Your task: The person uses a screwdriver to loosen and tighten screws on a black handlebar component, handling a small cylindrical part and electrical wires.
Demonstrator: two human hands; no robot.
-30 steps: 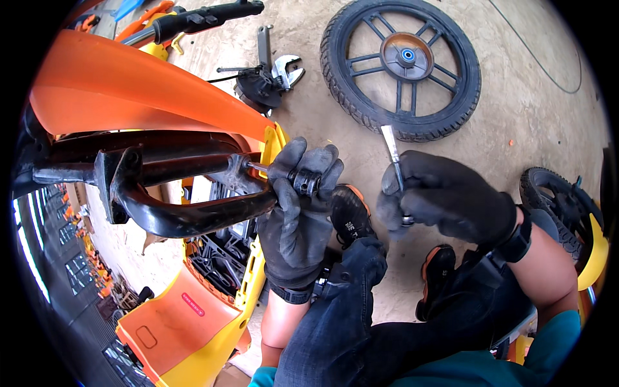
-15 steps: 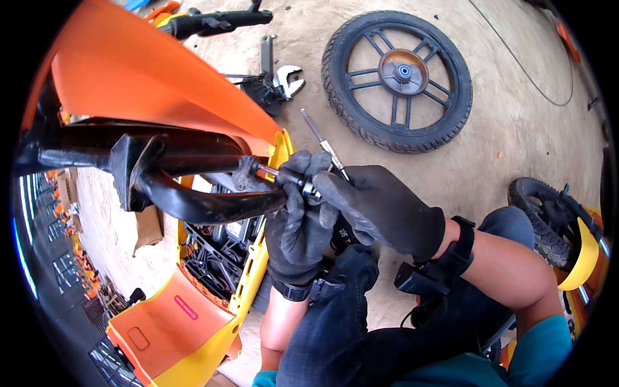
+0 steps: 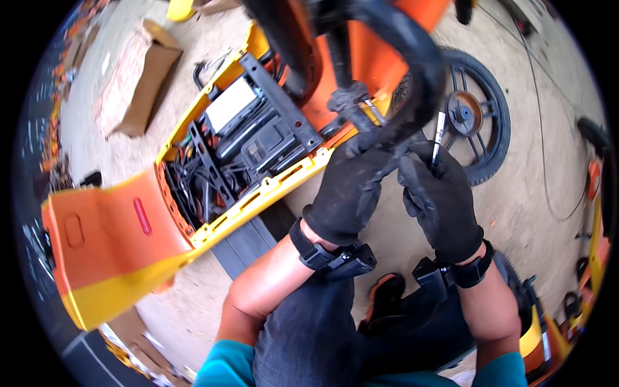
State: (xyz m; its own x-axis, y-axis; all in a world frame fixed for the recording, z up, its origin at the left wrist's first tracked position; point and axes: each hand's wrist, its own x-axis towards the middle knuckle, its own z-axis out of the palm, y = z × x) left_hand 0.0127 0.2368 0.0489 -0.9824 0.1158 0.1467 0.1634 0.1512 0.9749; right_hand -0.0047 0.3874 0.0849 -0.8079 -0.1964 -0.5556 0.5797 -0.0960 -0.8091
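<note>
My left hand [image 3: 351, 187], in a black glove, grips the black curved grab bar [image 3: 419, 71] of an orange and yellow scooter body [image 3: 129, 226] near a bolt fitting [image 3: 351, 103]. My right hand [image 3: 438, 200], also gloved, holds a thin metal screwdriver [image 3: 438, 132] upright, its tip just beside the bar. The two hands are close together, almost touching. The scooter's open compartment [image 3: 251, 142] with black parts and wiring lies to the left of my hands.
A black spoked wheel [image 3: 480, 122] lies flat on the sandy floor behind my hands. A cardboard box [image 3: 138, 77] sits at the upper left. A thin cable [image 3: 548, 161] runs along the floor at right. Yellow and orange parts [image 3: 596, 258] are at the right edge.
The view has swung, so the scooter body now lies left and above. My right hand with the screwdriver moved from beside the left hand up to the grab bar; my left hand stays on it.
</note>
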